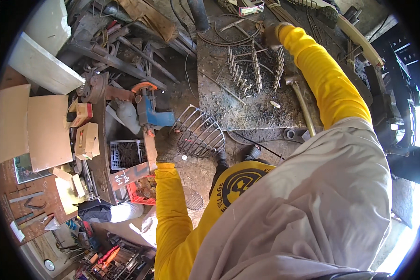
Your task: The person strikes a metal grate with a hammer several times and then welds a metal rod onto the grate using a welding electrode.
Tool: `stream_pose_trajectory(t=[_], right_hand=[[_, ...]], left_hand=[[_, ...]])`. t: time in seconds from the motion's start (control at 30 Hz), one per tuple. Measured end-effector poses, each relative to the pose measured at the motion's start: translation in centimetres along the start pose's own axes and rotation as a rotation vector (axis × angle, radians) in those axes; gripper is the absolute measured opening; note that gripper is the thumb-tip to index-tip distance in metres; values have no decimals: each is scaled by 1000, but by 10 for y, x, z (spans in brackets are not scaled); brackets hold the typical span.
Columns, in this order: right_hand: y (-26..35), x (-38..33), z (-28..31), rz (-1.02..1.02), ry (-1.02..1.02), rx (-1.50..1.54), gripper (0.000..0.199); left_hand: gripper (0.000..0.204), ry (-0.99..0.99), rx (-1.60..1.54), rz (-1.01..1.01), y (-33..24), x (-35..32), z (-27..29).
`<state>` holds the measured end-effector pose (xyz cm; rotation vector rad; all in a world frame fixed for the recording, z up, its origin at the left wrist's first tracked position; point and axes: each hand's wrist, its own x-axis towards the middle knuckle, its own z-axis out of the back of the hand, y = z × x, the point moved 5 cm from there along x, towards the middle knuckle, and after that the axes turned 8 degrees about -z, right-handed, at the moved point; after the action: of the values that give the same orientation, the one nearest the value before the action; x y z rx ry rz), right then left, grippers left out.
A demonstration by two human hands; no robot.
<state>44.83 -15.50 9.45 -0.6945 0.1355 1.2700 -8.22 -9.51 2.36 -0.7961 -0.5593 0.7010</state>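
Observation:
My left hand point(167, 145), in a dark work glove, is closed on the edge of a metal wire basket point(198, 135) with curved, parallel bars. The basket hangs beside a blue bench vise point(155, 113) with an orange part on top. At the far side of the dirty metal worktable point(261, 122), my gloved right hand point(271, 36) reaches close to thin metal hoops point(233, 35). Its fingers are too hidden to show whether they grip anything. Nearer than that hand stand rows of short upright metal pegs point(256, 70). A hammer point(303, 105) lies along the table's right side.
A loose metal rod point(223, 88) lies on the table, and a thick dark post point(199, 14) rises at its far left. Black and red crates point(127, 155) sit below the left bench. Cardboard pieces point(49, 130) and scattered tools lie farther left. Metal scrap crowds the back.

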Motion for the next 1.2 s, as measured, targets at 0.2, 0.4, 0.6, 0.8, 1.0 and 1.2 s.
stream_pose_trajectory(t=[0.2,0.4,0.6,0.8,1.0,1.2], right_hand=[[-19,-6,10,-70,-97,217,24],[-43,-30,61,-346,-373,320,26],[-37,-45,73,51,-365,-46,23],[-78,-32,54,112,-676,178,19],[-68,-35,114,149,-726,348,13],[-51,-47,122,118,-807,797,15]], left_hand=[[51,0,-82,19,-9,13,-5],[48,-24,-39,-49,-30,16,-4],[44,-6,-19,-19,-27,7,2],[42,19,-4,-48,-28,17,-5],[40,8,-74,-9,-23,17,-4],[39,36,104,-57,-18,13,0]])
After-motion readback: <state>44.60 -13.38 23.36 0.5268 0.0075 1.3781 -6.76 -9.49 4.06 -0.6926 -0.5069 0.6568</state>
